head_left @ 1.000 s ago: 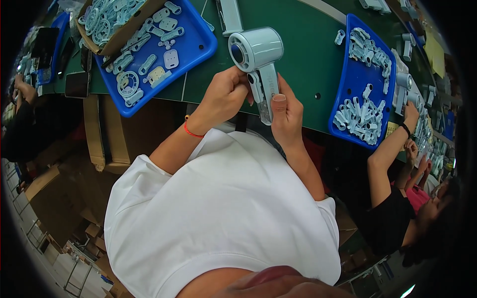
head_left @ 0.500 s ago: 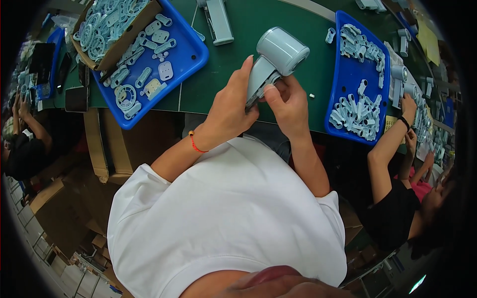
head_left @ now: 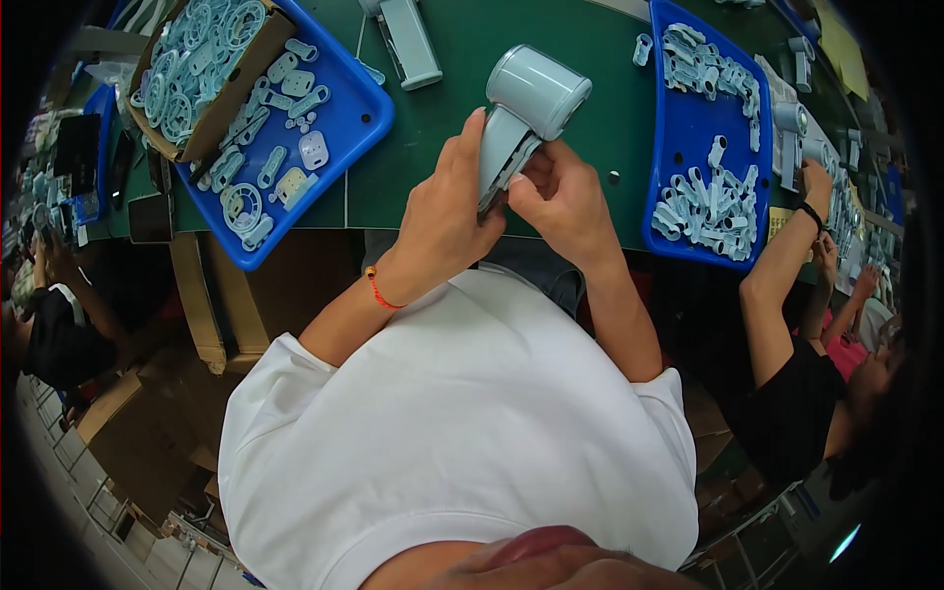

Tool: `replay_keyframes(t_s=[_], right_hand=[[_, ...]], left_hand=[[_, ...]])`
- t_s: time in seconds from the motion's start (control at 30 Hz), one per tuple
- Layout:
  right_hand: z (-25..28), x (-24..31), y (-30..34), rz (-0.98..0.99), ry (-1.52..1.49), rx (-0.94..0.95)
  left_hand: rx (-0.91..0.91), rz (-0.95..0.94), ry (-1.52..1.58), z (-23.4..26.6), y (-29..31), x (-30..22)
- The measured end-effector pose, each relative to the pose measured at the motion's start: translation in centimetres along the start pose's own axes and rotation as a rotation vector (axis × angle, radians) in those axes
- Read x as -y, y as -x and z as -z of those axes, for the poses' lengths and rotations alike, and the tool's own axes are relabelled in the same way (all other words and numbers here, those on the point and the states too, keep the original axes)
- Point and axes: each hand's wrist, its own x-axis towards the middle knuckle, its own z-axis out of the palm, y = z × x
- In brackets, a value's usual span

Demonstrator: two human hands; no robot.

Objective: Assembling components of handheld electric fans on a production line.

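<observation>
A pale blue-grey plastic housing [head_left: 531, 93], shaped like a hair dryer with a round barrel and a handle, is held just above the green table [head_left: 442, 128]. My left hand [head_left: 447, 211] grips its handle from the left, thumb up along the side. My right hand [head_left: 560, 197] pinches the lower part of the handle from the right. A red cord bracelet [head_left: 379, 288] circles my left wrist.
A blue tray [head_left: 354, 118] with several pale plastic parts and a cardboard box [head_left: 202, 74] of round parts sits at the left. Another blue tray [head_left: 703, 147] of small parts lies at the right, where a co-worker's arm [head_left: 787, 256] reaches in. A second handle piece [head_left: 408, 39] lies at the top.
The housing was lifted off the table and tilted, its barrel now pointing up and right. Both hands closed in around its handle and came nearer to my body.
</observation>
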Motion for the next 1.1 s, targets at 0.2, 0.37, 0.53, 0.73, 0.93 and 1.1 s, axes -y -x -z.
replay_keyframes(t_s=[0.2,0.37,0.53,0.73,0.93,1.1], right_hand=[[0.4,0.4,0.2,0.000,0.048,-0.026],[0.1,1.0,0.0,0.067,0.150,-0.083],[-1.1,0.0,-0.4,0.224,0.350,-0.338],[-1.0,-1.5,-1.0,0.277,0.246,-0.376],[-1.6,-1.4,-1.9,0.297,0.246,-0.406],[-2.1,-0.1,-2.0,0.181,0.151,-0.432]], left_hand=[[-0.004,-0.009,0.010,0.1,0.1,-0.6],[-0.056,-0.026,0.033,0.1,-0.3,-0.1],[-0.149,-0.010,-0.068,-0.7,-0.5,-0.3],[-0.197,-0.021,-0.052,-1.4,-0.5,-0.2],[-0.254,-0.035,-0.120,-1.4,-1.2,-0.2],[-0.225,-0.026,-0.163,-1.1,-1.0,-0.5]])
